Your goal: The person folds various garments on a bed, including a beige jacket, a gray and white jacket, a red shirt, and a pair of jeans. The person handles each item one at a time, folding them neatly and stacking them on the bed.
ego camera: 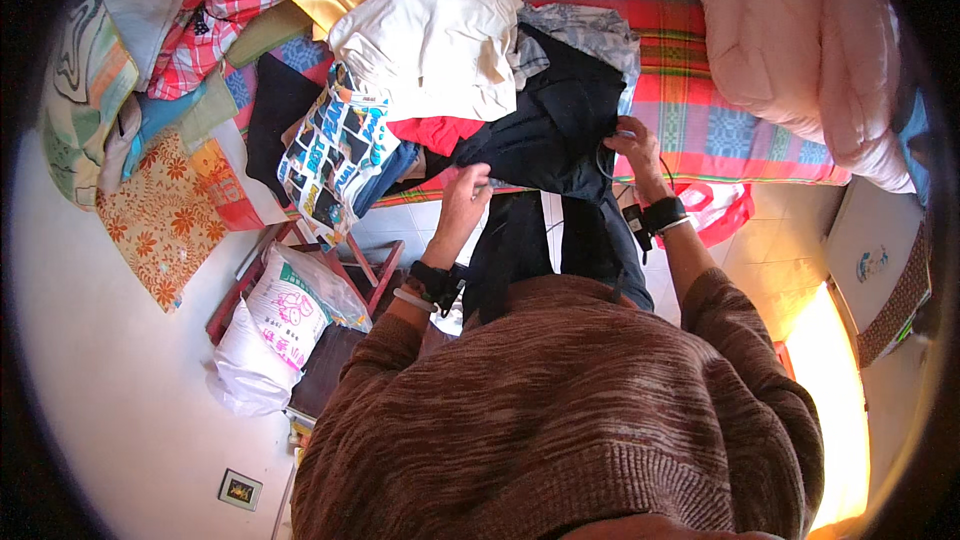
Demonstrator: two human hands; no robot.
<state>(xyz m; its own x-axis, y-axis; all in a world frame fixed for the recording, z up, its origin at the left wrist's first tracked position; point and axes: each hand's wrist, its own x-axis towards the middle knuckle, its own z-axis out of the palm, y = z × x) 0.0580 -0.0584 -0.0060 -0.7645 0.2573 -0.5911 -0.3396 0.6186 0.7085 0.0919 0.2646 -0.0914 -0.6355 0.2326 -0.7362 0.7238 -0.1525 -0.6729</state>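
Note:
A black garment (555, 120) lies over the near edge of the bed and hangs down in front of my dark trousers. At its right edge, the bent fingers of my right hand (636, 148) pinch the cloth. My left hand (466, 195) is by the garment's lower left side, its fingers loosely bent and slightly blurred, with no cloth visible between them. A cream-white garment (435, 45) lies just beyond, partly over a red cloth (435, 135). Left of these is a printed garment with blue lettering (337, 157), beside folded blue denim (386, 180).
More clothes and a red checked cloth (247, 0) heap at the upper left. A pink quilt (780, 37) lies on the plaid bedcover (735, 135) at right. A white printed sack (270, 322) rests on a dark red chair (390, 262). A red-and-white item (720, 214) is below the bed edge.

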